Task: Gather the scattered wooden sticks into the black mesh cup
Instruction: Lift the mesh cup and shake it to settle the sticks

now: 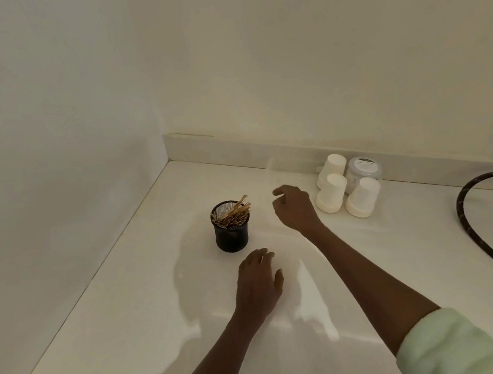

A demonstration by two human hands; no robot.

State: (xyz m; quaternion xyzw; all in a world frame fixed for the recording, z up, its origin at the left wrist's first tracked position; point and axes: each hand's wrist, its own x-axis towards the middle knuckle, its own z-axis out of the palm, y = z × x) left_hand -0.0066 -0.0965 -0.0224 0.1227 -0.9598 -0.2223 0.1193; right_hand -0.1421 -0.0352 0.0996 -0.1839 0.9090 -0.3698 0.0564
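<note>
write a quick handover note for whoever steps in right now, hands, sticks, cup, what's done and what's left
Left hand: open, palm down on the counter in front of the cup, holding nothing.
Right hand: fingers loosely curled, to the right of the cup, no stick seen in it.
Black mesh cup: upright, with the wooden sticks bundled inside, some poking over the rim.
Done: no loose sticks show on the counter.
Left: check under the hands for strays.

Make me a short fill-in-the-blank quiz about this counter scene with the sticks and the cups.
1. The wooden sticks stand inside the black ____ cup.
2. The white paper cups near the wall sit ____ down.
3. The number of white paper cups is ____.
4. The left hand rests on the ____.

Missing words: mesh; upside; three; counter
</note>
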